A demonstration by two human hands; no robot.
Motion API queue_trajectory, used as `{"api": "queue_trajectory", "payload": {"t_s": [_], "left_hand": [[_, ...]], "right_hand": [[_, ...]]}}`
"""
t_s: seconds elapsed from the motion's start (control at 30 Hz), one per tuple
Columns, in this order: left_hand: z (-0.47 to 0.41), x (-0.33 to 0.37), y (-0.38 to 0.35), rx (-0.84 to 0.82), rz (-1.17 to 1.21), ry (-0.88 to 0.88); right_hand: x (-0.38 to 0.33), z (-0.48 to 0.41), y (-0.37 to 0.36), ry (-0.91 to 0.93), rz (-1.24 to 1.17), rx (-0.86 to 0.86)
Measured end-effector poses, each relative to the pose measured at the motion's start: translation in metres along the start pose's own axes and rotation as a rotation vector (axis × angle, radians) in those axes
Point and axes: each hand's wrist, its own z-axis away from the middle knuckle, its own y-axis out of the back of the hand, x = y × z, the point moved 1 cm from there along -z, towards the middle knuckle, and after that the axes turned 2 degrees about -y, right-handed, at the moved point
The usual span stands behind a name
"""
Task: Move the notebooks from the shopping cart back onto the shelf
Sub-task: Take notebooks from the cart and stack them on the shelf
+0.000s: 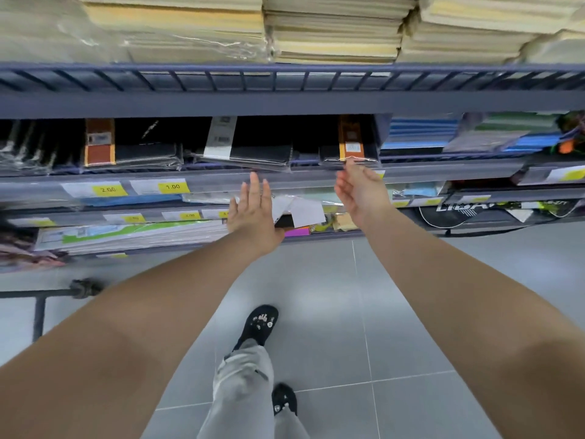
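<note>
both hands up at the notebook shelf

the notebooks sit on the middle shelf (pixel 427 173), not in any hand: three flat packs of black notebooks in clear wrap, side by side along the front rail. the left pack (pixel 139 150) has an orange band, the middle pack (pixel 250 152) has a white label and juts out a little over the rail, and the right pack (pixel 351 147) has another orange band.

the right hand (pixel 361 190) is raised just below the right pack. its fingers are loose and slightly bent, and the topmost fingertip touches the front edge of the wrap. the left hand (pixel 251 209) is held up just beneath the middle pack, back towards the camera, fingers straight and a little spread, apart from the pack.

yellow price tags (pixel 172 186) line the rail to the left of the hands. the shelf above carries stacks of cream paper (pixel 332 33), some in plastic. lower shelves hold flat, wrapped stationery, too blurred to name.

at the lower left stands a dark metal frame with a caster (pixel 84 288); whether it is the cart cannot be told. below the arms, grey trousers (pixel 243 381) and black shoes (pixel 258 324) stand on the grey tiled floor (pixel 411 312).
</note>
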Motion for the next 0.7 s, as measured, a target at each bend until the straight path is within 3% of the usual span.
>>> {"api": "queue_trajectory", "payload": {"t_s": [0.3, 0.47, 0.7], "left_hand": [[0.015, -0.005, 0.015, 0.017, 0.123, -0.035], [0.067, -0.004, 0.032, 0.130, 0.088, -0.074], [0.195, -0.016, 0.043, 0.390, 0.011, -0.052]], "right_hand": [[0.000, 0.018, -0.003, 0.048, 0.191, 0.029], [0.004, 0.065, 0.006, 0.239, 0.631, -0.048], [0.028, 0.162, 0.017, 0.593, 1.041, -0.246]]}}
